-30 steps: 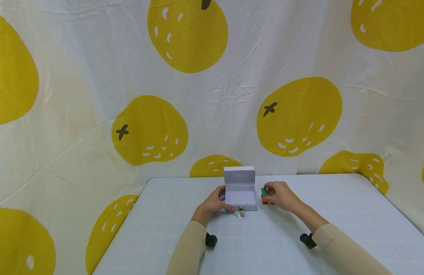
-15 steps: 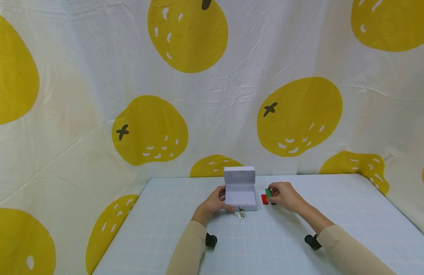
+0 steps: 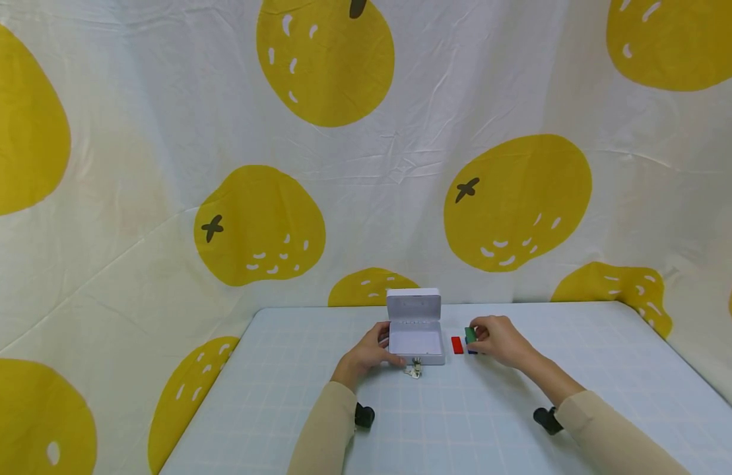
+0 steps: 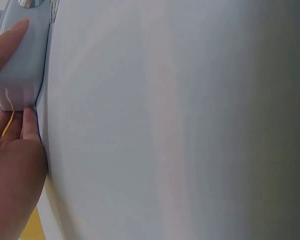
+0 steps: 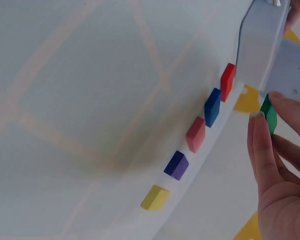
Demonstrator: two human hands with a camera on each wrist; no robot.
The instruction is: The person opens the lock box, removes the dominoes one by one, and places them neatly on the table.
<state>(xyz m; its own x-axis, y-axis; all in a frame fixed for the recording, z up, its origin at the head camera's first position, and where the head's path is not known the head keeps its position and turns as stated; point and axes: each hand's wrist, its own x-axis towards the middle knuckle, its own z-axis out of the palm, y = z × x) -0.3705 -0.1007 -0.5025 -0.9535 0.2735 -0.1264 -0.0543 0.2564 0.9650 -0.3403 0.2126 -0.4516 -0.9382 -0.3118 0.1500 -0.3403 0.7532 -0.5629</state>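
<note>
A small white metal cash box (image 3: 416, 339) stands on the table, its lid raised and nothing visible inside. My left hand (image 3: 368, 348) grips the box's left front corner; the left wrist view shows the thumb (image 4: 10, 42) on the front wall and fingers on the side. To the right of the box, my right hand (image 3: 501, 339) pinches a green block (image 5: 270, 114) between thumb and fingertips, raised off the table. In the head view it overlaps a blue block (image 3: 472, 351). A red block (image 3: 457, 345) lies between box and blue block.
Keys (image 3: 413, 371) hang from the box's front lock. In the right wrist view, a pink block (image 5: 195, 135), a purple block (image 5: 177, 165) and a yellow block (image 5: 155, 198) continue the row after red and blue. A fruit-patterned curtain (image 3: 389, 198) hangs behind the table (image 3: 449, 422).
My right hand has carried the green block rightward, from over the red block to over the blue one, uncovering the red block. My left hand and the box have stayed in place.
</note>
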